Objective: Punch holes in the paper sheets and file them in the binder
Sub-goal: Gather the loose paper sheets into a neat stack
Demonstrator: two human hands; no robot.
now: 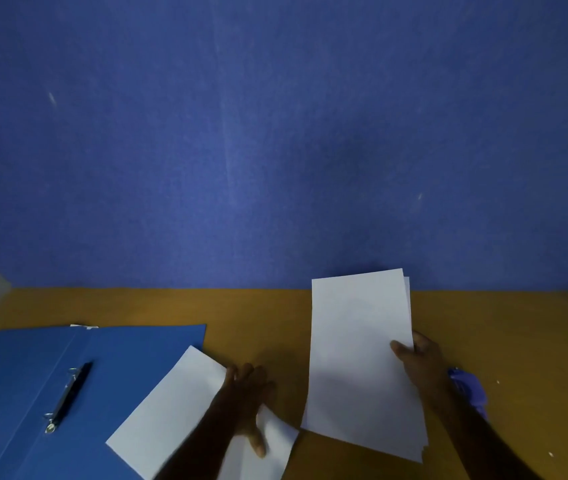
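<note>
- Paper stack [355,358]: several white sheets, held off the desk [258,310] on the right; long axis running away from the body; edges slightly fanned at top and bottom.
- Right hand [417,365]: closed on the stack's right edge, thumb on the face, fingers behind.
- Hole punch [468,389]: purple-blue, partly hidden behind the right wrist, just right of the stack; likely next stop, nearest the right hand.
- Single sheet [171,414]: lying skewed on the desk, one corner overlapping the binder [16,375].
- Left hand [244,400]: flat, fingers spread, pressing that sheet; gripping nothing.
- Binder: open flat at far left, ring mechanism [68,396] exposed; rings open or closed not discernible.
- Obstruction: loose sheet lies between stack and rings.
</note>
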